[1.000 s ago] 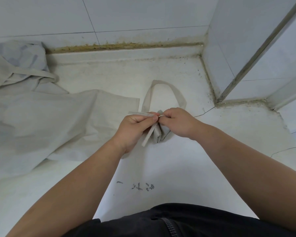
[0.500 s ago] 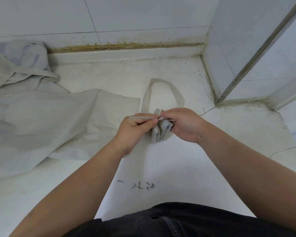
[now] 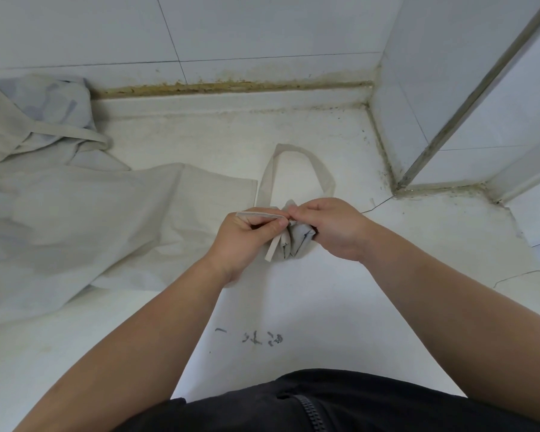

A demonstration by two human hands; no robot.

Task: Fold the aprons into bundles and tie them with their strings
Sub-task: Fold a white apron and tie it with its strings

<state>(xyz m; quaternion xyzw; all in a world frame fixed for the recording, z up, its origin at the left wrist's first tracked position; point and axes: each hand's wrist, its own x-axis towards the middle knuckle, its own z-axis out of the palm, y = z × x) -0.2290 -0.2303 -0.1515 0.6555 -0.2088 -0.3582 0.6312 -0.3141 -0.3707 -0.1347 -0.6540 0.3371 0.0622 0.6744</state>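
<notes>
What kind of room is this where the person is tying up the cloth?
Probably a tiled kitchen or wash area: white wall tiles, a grimy joint along the white surface, and a metal frame at the corner.

One apron bundle (image 3: 295, 241), centre, with one strap loop (image 3: 321, 173) at 12 o'clock and one tie string (image 3: 259, 215); one spread apron (image 3: 106, 219) at 9 o'clock; one crumpled heap (image 3: 28, 120) at 10 o'clock; two hands: left hand (image 3: 243, 235), right hand (image 3: 334, 226).
</notes>
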